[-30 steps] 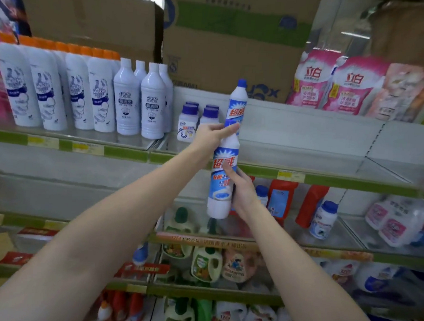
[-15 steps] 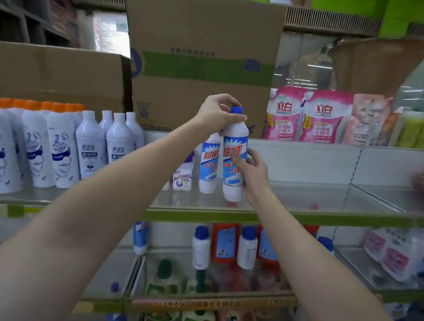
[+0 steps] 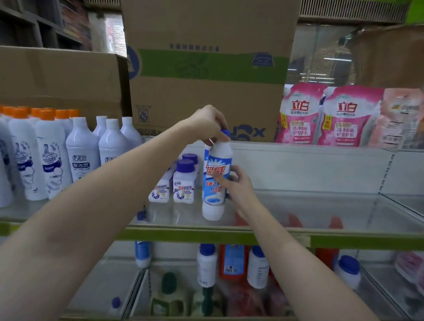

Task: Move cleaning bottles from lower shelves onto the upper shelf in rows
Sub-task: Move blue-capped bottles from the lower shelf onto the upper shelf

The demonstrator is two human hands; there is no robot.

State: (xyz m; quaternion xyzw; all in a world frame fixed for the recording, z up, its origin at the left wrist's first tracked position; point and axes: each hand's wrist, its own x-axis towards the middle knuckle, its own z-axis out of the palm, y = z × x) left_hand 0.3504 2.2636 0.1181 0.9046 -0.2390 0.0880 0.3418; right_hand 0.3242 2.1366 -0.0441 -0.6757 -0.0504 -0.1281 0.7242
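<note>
My right hand (image 3: 236,186) grips the lower body of the tall white plastic bottle with the blue and red label (image 3: 215,183), thumb across the label front and fingers curled behind. My left hand (image 3: 207,124) pinches the bottle's blue cap (image 3: 225,132) from above, fingertips closed round it. The bottle stands upright, long axis vertical, cap upward, label toward me. Its base rests on or just above the upper glass shelf with the green front edge (image 3: 325,239); I cannot tell which. A second bottle of the same kind appears directly behind it, mostly hidden.

Just to its left stand two short white bottles with purple caps (image 3: 184,183), upright, close beside the held bottle. Further left on the same shelf: a group of pale lilac bottles with white caps (image 3: 82,152), then a row of white bottles with orange caps (image 3: 25,156). To the right of the held bottle the shelf glass shows bare.

Below, the lower shelf (image 3: 384,290) holds white bottles with blue caps (image 3: 257,267) and a red bottle with a blue label (image 3: 233,261), all upright.

Behind the upper shelf stand a large brown cardboard box with a green band (image 3: 207,60) and pink detergent pouches (image 3: 328,115) to its right.
</note>
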